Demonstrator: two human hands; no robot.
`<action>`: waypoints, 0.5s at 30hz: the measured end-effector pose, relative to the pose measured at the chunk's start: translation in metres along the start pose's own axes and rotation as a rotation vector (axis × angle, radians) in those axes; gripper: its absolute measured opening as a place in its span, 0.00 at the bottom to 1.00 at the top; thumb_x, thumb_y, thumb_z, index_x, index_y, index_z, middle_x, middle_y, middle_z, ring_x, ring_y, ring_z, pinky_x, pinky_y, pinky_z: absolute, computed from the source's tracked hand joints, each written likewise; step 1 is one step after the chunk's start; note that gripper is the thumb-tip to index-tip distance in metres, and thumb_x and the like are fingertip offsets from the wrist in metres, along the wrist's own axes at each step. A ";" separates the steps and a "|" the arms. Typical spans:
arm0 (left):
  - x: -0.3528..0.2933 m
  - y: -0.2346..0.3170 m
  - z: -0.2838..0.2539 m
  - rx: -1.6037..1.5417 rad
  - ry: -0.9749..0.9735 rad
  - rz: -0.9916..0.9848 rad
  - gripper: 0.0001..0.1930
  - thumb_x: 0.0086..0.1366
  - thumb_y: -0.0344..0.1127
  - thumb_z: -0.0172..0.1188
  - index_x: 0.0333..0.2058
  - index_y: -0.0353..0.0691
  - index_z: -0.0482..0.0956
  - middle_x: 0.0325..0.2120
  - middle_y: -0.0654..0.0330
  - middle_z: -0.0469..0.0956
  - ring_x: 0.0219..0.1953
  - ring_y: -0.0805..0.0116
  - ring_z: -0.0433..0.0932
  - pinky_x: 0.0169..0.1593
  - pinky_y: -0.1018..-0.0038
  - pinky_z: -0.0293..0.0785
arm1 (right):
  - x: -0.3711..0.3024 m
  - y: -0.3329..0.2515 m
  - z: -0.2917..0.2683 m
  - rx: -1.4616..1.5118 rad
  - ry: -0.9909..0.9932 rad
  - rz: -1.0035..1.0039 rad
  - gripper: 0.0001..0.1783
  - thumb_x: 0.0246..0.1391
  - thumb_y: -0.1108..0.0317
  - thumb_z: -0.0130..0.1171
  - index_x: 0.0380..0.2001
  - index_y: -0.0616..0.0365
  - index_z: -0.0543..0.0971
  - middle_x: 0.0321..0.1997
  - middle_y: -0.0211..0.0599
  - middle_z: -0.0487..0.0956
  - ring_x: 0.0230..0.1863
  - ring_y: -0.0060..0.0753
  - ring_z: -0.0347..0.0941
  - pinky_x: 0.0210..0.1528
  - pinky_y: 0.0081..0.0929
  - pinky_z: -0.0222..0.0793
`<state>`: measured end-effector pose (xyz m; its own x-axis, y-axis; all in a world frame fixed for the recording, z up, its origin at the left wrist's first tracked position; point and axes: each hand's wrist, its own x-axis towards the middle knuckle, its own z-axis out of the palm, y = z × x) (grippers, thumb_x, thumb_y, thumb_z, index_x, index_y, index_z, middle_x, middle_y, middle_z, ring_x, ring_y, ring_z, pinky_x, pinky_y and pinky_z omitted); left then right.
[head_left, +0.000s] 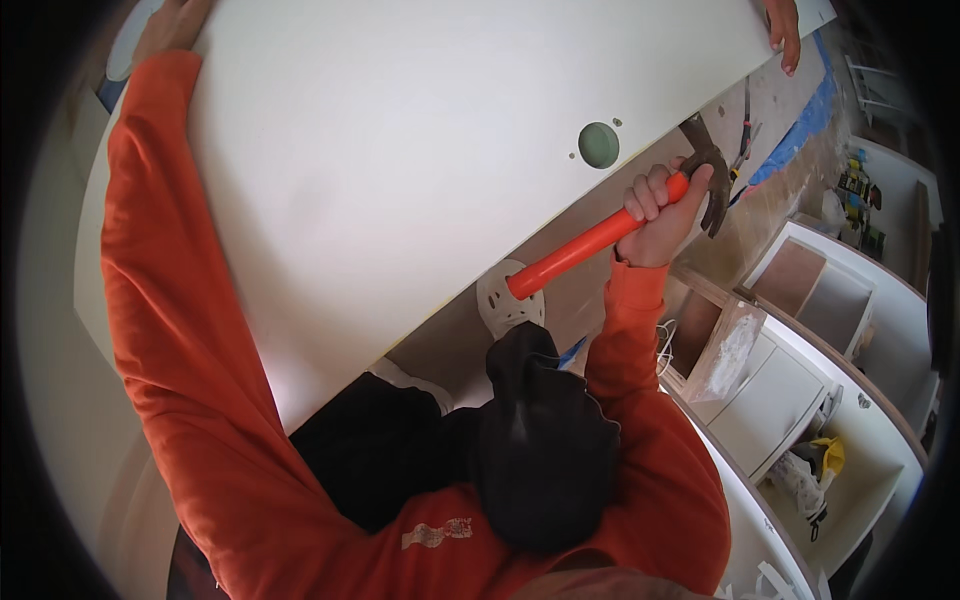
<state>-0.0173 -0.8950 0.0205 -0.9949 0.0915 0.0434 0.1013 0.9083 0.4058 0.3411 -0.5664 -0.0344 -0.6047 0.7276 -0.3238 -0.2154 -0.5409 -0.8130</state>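
The hammer (pixel 610 235) sits in the right hand (pixel 662 215), fingers wrapped tight round the orange handle close up under the dark claw head, which rests against the lower edge of the big white panel (pixel 400 150). Gripping that near the head looks like a choice for short, controlled taps. Just inside that edge a round green fitting (pixel 598 145) is set into the panel. The left hand (pixel 172 22) reaches to the panel's far top-left corner, seemingly to steady the board; whether its fingers are curled or flat I cannot tell. Another person's hand (pixel 784 30) rests at the top-right corner. Under the panel lies a white perforated disc (pixel 505 305); white cabinet boxes (pixel 800 370) stand to the right.
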 end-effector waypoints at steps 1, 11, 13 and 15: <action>-0.005 0.011 0.002 -0.033 -0.006 -0.002 0.32 0.64 0.62 0.49 0.52 0.39 0.76 0.46 0.43 0.78 0.46 0.49 0.79 0.49 0.61 0.75 | -0.008 0.001 -0.002 0.005 -0.009 0.009 0.21 0.65 0.44 0.45 0.32 0.50 0.70 0.15 0.21 0.56 0.12 0.13 0.48 0.13 0.12 0.48; -0.003 -0.055 -0.004 -0.057 0.106 -0.004 0.30 0.64 0.61 0.49 0.49 0.38 0.78 0.42 0.48 0.81 0.43 0.53 0.80 0.48 0.65 0.75 | -0.071 0.033 0.000 0.200 -0.074 0.100 0.21 0.65 0.42 0.43 0.39 0.49 0.68 0.16 0.21 0.58 0.11 0.13 0.48 0.12 0.14 0.46; -0.008 -0.043 -0.004 -0.047 0.105 -0.054 0.30 0.65 0.60 0.48 0.49 0.40 0.78 0.43 0.48 0.80 0.43 0.53 0.80 0.48 0.65 0.75 | -0.075 0.037 0.010 0.180 -0.060 0.095 0.22 0.65 0.42 0.43 0.40 0.49 0.68 0.16 0.21 0.57 0.11 0.13 0.48 0.12 0.14 0.46; -0.006 -0.049 -0.004 -0.104 0.069 -0.039 0.29 0.65 0.60 0.47 0.48 0.40 0.79 0.43 0.48 0.81 0.44 0.53 0.80 0.48 0.64 0.76 | -0.079 0.040 0.015 0.124 -0.056 0.071 0.21 0.65 0.43 0.43 0.40 0.49 0.69 0.16 0.21 0.57 0.12 0.12 0.47 0.12 0.12 0.47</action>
<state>-0.0158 -0.9416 0.0039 -0.9959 0.0256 0.0868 0.0658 0.8633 0.5004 0.3687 -0.6521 -0.0336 -0.6630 0.6628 -0.3481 -0.2617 -0.6408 -0.7217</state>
